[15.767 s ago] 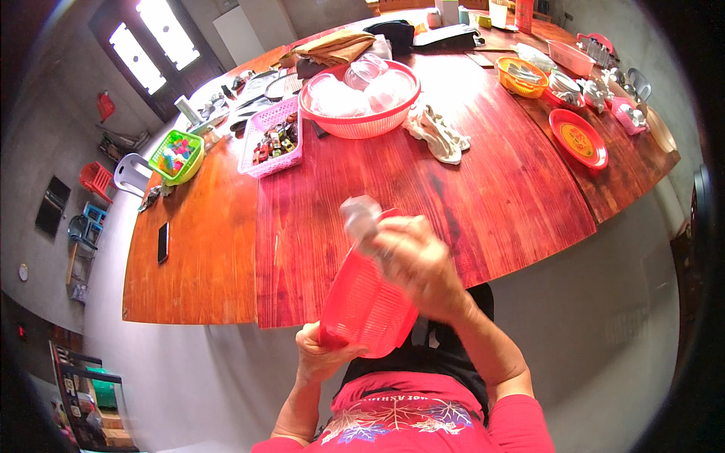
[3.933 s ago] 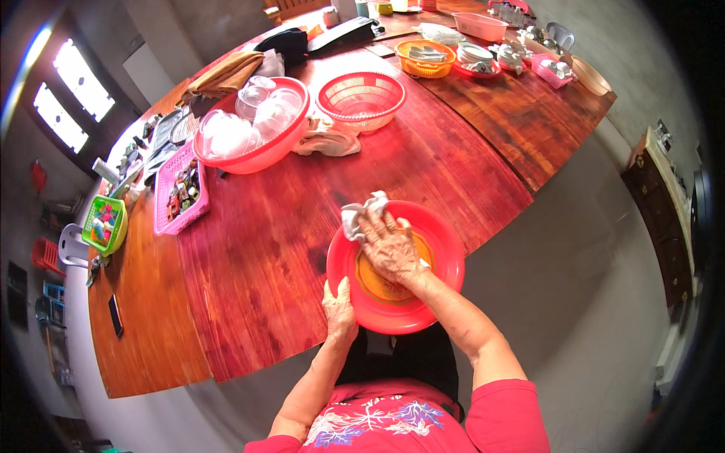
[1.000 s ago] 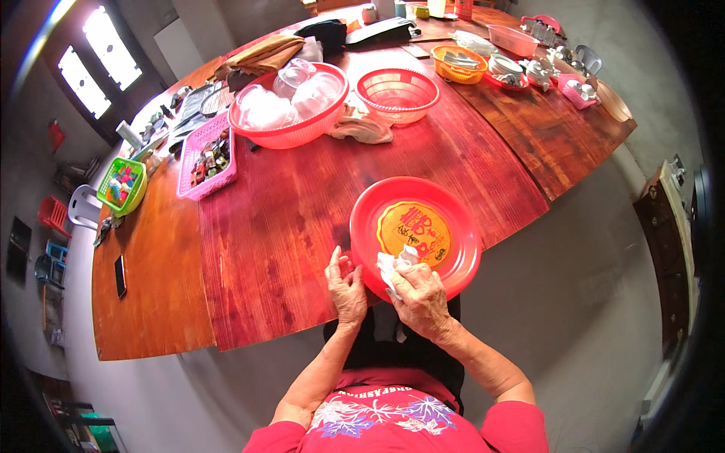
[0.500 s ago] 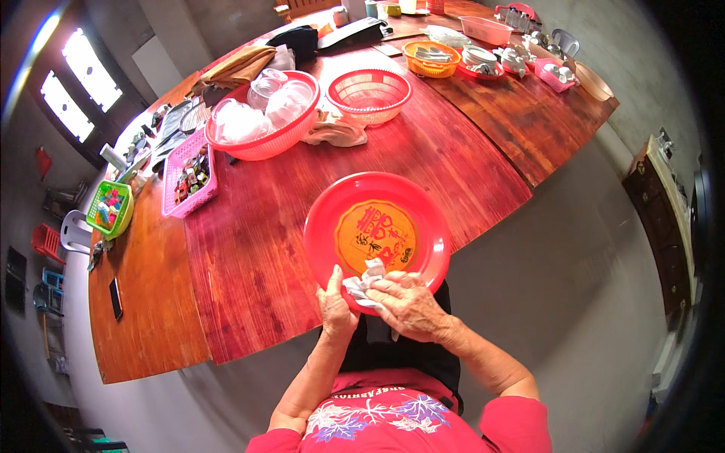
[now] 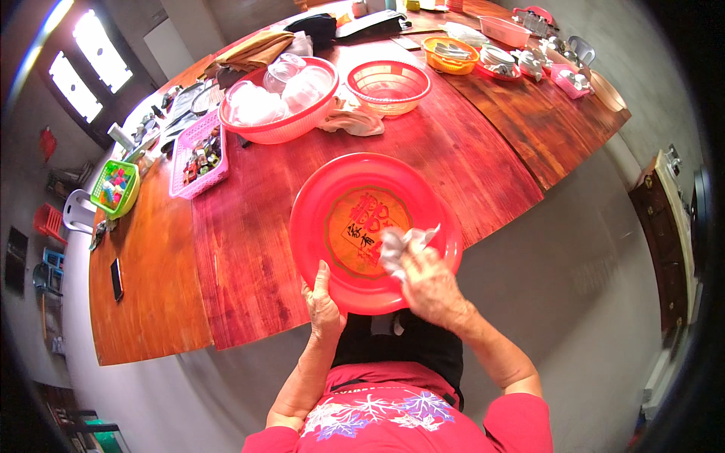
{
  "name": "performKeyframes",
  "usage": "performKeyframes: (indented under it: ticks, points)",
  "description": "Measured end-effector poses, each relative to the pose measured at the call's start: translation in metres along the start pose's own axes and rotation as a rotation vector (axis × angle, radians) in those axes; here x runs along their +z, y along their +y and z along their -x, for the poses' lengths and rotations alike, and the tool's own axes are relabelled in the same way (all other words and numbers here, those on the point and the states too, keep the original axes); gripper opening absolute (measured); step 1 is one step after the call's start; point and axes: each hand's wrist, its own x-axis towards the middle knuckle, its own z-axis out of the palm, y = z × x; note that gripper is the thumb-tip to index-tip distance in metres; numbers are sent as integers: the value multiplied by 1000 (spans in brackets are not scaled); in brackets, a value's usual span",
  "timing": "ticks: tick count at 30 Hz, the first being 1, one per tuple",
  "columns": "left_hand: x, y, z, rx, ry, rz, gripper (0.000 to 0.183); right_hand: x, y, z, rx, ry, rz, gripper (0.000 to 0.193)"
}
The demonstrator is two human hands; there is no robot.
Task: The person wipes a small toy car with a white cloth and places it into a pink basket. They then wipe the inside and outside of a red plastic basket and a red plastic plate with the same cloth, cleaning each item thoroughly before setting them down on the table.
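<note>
At your far left, a green basket (image 5: 124,202) stands on the wooden surface (image 5: 249,249), with a dark phone (image 5: 117,279) nearer you. Next come a pink basket (image 5: 209,179) of small items and a wide red basket (image 5: 281,133). Your left hand (image 5: 325,308) grips the red plate (image 5: 359,219) by its rim, thumb on top, at the near edge of the surface. Your right hand (image 5: 432,291), blurred, has its fingers bunched around a white cloth (image 5: 396,254) over the plate's right side; contact there can't be told.

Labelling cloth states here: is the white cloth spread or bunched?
Bunched: the white cloth pokes in crumpled folds from the right hand.
</note>
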Motion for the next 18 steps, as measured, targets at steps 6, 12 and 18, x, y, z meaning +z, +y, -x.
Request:
performKeyframes:
  ticks: [6, 12, 18]
  points:
    - [-30, -9, -12, -260, -243, 50, 30, 10, -44, -20, -410, -100, -394, 40]
    - [-5, 1, 15, -210, -204, 74, 44, 17, -27, -73, -355, 71, -79, 40]
    - [-28, -19, 6, -217, -233, -30, 37, 31, 44, -95, -67, 488, 506, 33]
